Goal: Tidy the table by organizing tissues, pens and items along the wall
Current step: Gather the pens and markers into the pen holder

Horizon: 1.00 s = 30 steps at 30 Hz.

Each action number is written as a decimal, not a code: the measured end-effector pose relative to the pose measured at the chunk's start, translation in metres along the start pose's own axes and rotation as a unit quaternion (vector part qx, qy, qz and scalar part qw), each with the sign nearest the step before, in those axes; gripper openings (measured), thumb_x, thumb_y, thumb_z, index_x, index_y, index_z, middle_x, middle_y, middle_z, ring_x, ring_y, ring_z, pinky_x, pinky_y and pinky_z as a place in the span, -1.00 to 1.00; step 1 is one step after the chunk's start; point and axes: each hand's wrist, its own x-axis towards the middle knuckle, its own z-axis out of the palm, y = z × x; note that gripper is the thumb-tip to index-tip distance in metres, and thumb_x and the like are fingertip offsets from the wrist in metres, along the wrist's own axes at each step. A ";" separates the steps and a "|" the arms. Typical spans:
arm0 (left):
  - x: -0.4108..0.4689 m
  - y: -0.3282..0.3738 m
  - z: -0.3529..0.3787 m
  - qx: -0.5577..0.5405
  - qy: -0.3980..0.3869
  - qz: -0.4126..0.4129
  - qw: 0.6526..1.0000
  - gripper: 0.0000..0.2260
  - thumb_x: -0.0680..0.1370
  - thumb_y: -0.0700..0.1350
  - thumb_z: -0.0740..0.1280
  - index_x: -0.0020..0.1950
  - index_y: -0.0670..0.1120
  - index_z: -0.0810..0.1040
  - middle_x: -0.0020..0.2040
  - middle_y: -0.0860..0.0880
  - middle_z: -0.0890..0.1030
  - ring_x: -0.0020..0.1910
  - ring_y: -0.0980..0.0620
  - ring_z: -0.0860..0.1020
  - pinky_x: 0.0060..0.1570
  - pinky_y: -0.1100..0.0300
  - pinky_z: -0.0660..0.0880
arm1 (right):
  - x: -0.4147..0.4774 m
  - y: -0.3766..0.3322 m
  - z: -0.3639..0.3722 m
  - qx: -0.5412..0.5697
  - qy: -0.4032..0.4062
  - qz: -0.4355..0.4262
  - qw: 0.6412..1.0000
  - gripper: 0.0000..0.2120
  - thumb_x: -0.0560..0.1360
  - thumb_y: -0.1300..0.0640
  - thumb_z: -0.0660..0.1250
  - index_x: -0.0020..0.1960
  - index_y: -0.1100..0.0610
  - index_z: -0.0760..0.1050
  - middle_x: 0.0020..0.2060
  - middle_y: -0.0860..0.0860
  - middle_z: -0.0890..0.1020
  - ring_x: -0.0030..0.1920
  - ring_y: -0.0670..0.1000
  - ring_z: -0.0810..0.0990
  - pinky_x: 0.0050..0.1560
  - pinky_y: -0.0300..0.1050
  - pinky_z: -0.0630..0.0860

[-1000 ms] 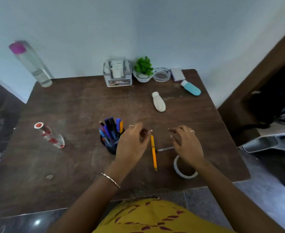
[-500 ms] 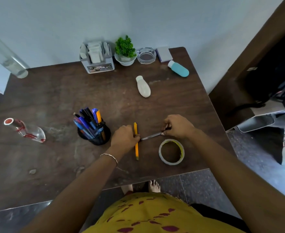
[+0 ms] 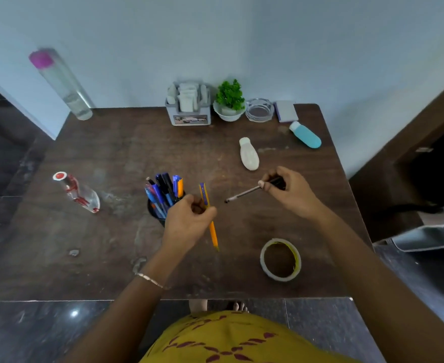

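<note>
From where I stand, the person wears a mustard-yellow garment (image 3: pixel 231 339) printed with dark red leaf-like strokes and crosses, filling the 6 o'clock edge. Both forearms are bare. A thin, pale gold bracelet (image 3: pixel 149 280) rings the wrist of the left hand (image 3: pixel 187 221), toward 7 o'clock. Bare toes (image 3: pixel 238 307) show just above the cloth.

Table (image 3: pixel 116 153) centre bare; white bottle (image 3: pixel 249 154) blocks right path.

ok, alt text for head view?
A person holds an orange pen in the left hand and a thin black pen in the right hand, above a dark wooden table beside a black cup of pens. A grey tissue holder and potted plant line the wall.
</note>
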 end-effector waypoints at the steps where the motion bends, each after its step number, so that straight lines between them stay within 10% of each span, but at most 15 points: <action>1: -0.001 -0.002 -0.012 -0.027 0.011 -0.006 1.000 -0.85 0.33 -0.04 0.42 -0.27 0.02 0.45 -0.38 0.04 0.52 -0.33 -0.04 0.56 -0.19 0.01 0.54 | 0.001 -0.014 0.003 0.035 0.016 -0.015 0.999 -0.87 0.49 0.09 0.40 -0.01 0.12 0.56 -0.12 -0.08 0.64 -0.08 -0.14 0.59 -0.07 -0.29 0.51; 4: -0.001 -0.009 -0.049 -0.110 0.056 -0.009 0.992 -0.84 0.28 -0.04 0.41 -0.19 0.04 0.49 -0.30 -0.03 0.57 -0.25 -0.14 0.62 -0.22 -0.01 0.61 | 0.002 -0.052 0.017 0.125 0.049 -0.065 0.989 -0.87 0.46 0.16 0.44 -0.04 0.21 0.58 -0.18 -0.07 0.65 -0.16 -0.20 0.60 -0.12 -0.37 0.50; 8: 0.008 -0.023 -0.088 -0.125 0.150 0.009 0.981 -0.86 0.47 -0.29 0.38 -0.10 -0.11 0.46 -0.23 -0.01 0.54 -0.33 0.27 0.55 -0.41 0.47 0.45 | 0.011 -0.086 0.050 0.152 0.017 -0.119 0.981 -0.91 0.48 0.12 0.43 -0.10 0.15 0.61 -0.26 -0.05 0.66 -0.25 -0.14 0.59 -0.19 -0.27 0.50; 12: 0.016 -0.035 -0.103 -0.154 0.176 0.018 0.972 -0.87 0.50 -0.31 0.35 -0.04 -0.15 0.45 -0.14 -0.11 0.57 -0.14 -0.05 0.62 -0.35 0.38 0.54 | 0.023 -0.099 0.083 0.077 -0.020 -0.169 0.982 -0.82 0.56 0.00 0.30 -0.11 0.08 0.58 -0.34 -0.15 0.59 -0.34 -0.17 0.50 -0.29 -0.22 0.39; 17: 0.022 -0.048 -0.100 -0.123 0.149 0.034 0.981 -0.87 0.48 -0.15 0.39 -0.07 0.03 0.48 -0.13 0.01 0.63 -0.09 -0.03 0.65 -0.03 -0.03 0.61 | 0.030 -0.100 0.109 -0.090 -0.024 -0.220 0.971 -0.76 0.59 -0.06 0.21 -0.05 0.08 0.53 -0.21 -0.01 0.57 -0.23 -0.03 0.49 -0.22 -0.05 0.43; 22: 0.019 -0.047 -0.089 -0.029 0.119 0.059 0.991 -0.89 0.48 -0.19 0.42 -0.09 -0.02 0.53 -0.22 0.10 0.60 -0.26 0.26 0.57 -0.25 0.49 0.47 | 0.031 -0.097 0.128 -0.162 -0.027 -0.230 0.959 -0.87 0.54 -0.03 0.29 -0.01 0.03 0.50 -0.23 -0.05 0.58 -0.21 -0.04 0.49 -0.18 -0.07 0.42; 30: 0.017 -0.053 -0.089 -0.007 0.086 0.043 0.995 -0.84 0.47 -0.13 0.45 0.03 -0.01 0.61 -0.18 0.17 0.58 -0.25 0.22 0.57 -0.29 0.47 0.46 | 0.027 -0.096 0.135 -0.137 -0.013 -0.198 0.970 -0.85 0.52 0.00 0.32 0.07 -0.01 0.53 -0.27 -0.12 0.57 -0.25 -0.11 0.50 -0.19 -0.08 0.49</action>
